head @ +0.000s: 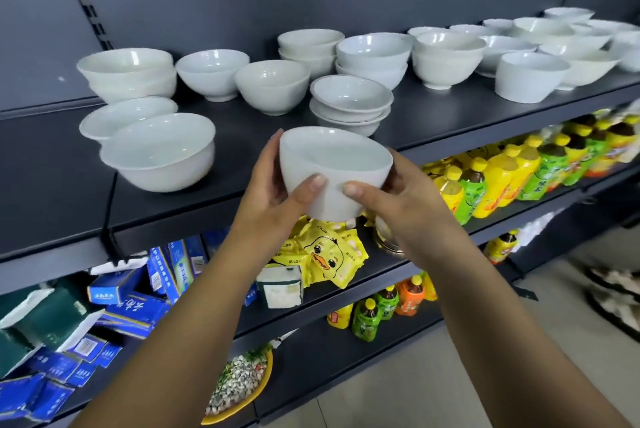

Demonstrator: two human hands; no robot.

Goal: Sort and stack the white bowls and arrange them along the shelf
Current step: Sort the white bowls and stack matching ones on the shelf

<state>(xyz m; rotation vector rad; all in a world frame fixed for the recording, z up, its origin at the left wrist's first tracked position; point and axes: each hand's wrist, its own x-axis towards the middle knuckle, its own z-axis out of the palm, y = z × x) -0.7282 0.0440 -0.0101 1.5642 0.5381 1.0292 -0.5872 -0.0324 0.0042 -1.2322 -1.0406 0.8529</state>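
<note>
Directly ahead, bowl stack (351, 107) on shelf (242, 131)

Glossy white bowl (334, 164) tilted at frame centre, off the shelf (242, 136); singles and stacks of bowls (349, 105) spread along upper half.

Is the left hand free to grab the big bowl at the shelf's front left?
Probably not yet: left hand and right hand both grip the tilted bowl. Nothing stands between it and the big bowl otherwise.

Glossy, smooth white ceramic bowls (211, 74) — on a matt dark metal shelf (242, 136) — above shiny plastic bottles (498, 181)
</note>
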